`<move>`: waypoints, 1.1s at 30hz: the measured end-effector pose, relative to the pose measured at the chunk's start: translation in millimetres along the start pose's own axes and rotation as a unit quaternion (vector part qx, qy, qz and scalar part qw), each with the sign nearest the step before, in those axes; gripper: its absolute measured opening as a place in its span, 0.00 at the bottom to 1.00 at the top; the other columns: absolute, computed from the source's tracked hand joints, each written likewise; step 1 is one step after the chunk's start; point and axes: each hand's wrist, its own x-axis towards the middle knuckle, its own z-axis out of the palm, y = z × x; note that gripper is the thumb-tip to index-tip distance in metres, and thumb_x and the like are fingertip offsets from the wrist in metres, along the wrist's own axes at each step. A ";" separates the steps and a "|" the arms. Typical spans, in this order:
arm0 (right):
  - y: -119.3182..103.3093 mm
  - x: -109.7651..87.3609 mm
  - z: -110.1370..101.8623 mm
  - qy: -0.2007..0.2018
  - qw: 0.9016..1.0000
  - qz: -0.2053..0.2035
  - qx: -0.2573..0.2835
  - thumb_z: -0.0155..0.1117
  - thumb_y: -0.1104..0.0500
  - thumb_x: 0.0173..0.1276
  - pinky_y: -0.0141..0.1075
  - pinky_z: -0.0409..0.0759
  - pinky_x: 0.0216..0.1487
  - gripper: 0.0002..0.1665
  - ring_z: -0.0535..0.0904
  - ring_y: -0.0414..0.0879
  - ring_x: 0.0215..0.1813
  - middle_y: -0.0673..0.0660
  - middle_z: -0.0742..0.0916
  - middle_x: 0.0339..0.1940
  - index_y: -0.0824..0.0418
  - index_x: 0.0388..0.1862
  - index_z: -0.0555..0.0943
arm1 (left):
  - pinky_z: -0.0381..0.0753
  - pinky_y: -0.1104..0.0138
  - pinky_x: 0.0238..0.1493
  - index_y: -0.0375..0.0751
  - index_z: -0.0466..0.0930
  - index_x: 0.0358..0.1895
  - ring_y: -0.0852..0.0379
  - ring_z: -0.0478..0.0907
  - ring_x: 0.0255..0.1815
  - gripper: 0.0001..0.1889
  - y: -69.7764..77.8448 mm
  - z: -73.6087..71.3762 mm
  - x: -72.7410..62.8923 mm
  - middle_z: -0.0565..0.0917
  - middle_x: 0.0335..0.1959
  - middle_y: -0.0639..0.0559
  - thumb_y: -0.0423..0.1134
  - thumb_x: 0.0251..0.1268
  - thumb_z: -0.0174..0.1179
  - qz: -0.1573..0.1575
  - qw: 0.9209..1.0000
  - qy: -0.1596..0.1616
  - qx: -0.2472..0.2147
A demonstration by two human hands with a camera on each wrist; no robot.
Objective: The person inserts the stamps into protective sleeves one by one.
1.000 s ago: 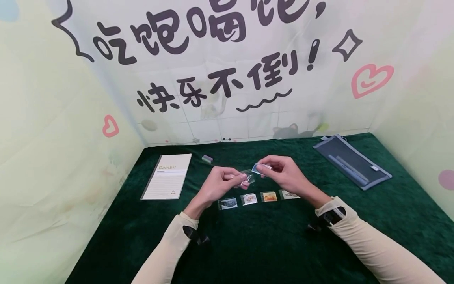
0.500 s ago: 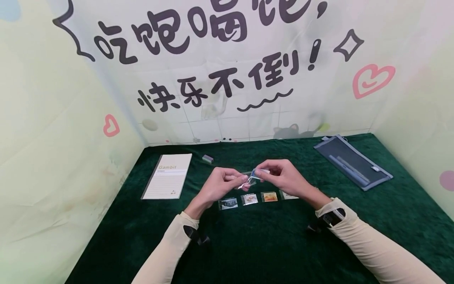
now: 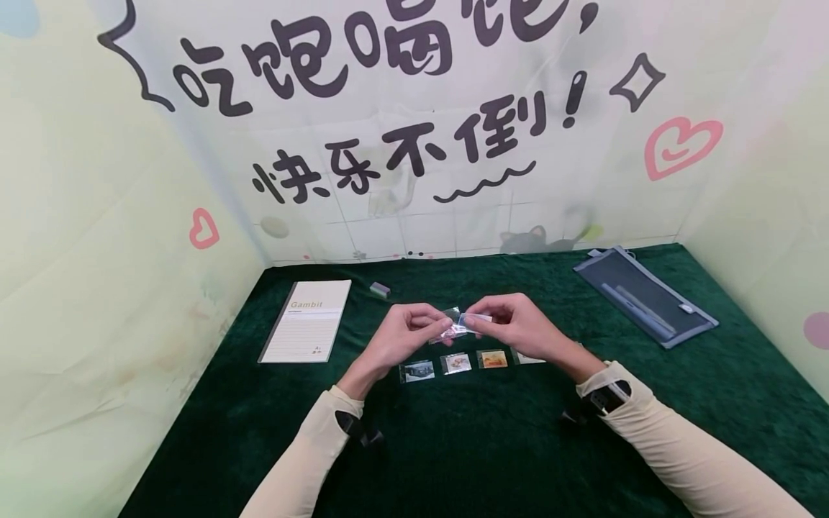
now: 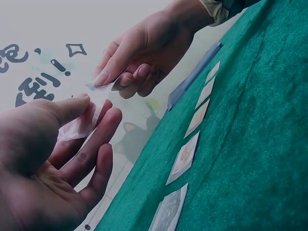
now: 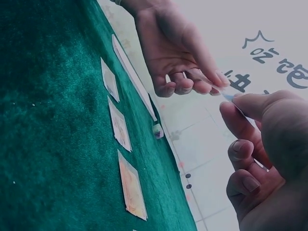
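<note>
Over the middle of the table, my left hand [image 3: 406, 332] pinches a small clear plastic sleeve [image 4: 81, 126] between thumb and fingers. My right hand [image 3: 521, 322] pinches a little card with a blue edge [image 4: 98, 87], its end right at the sleeve's opening. In the left wrist view card and sleeve overlap between the two thumbs. Below the hands lies a row of several sleeved picture cards: a dark one [image 3: 419, 371], a pale one [image 3: 456, 362], an orange one [image 3: 493, 359] and another [image 3: 529, 357] partly hidden by my right hand.
A Gambit notebook [image 3: 307, 324] lies at the left of the green cloth [image 3: 453, 446], with a small eraser-like block [image 3: 380, 290] beyond it. At the back right is a blue mesh zip pouch [image 3: 648, 296] with pen-like items inside. A printed backdrop [image 3: 414, 223] closes the far side.
My right hand has come down and slightly left, bringing the card from beside the sleeve to its opening. The left hand stays nearly in place, with the sleeve tilted a little differently.
</note>
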 end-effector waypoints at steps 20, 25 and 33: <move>-0.3 1.4 0.3 -0.006 1.000 0.009 0.028 0.69 0.46 0.80 0.39 0.86 0.50 0.08 0.90 0.59 0.40 0.52 0.93 0.36 0.48 0.47 0.88 | 0.87 0.55 0.63 0.47 0.86 0.57 0.44 0.93 0.50 0.14 0.9 8.4 0.9 0.94 0.47 0.48 0.46 0.75 0.71 -0.003 0.999 0.024 -0.024; 0.8 2.4 -0.6 -0.013 0.999 0.008 0.029 0.68 0.46 0.81 0.39 0.86 0.49 0.08 0.90 0.59 0.40 0.55 0.94 0.37 0.47 0.44 0.89 | 0.87 0.55 0.63 0.48 0.86 0.58 0.47 0.93 0.49 0.15 -0.3 10.6 0.7 0.93 0.48 0.47 0.46 0.74 0.72 0.000 0.999 0.027 -0.029; 0.8 2.0 -1.1 -0.004 0.998 0.036 0.048 0.66 0.44 0.82 0.37 0.82 0.37 0.12 0.83 0.71 0.37 0.51 0.93 0.40 0.47 0.54 0.87 | 0.89 0.58 0.57 0.48 0.86 0.57 0.49 0.93 0.47 0.15 -4.4 8.8 1.0 0.94 0.48 0.49 0.46 0.73 0.73 0.027 0.995 0.089 -0.030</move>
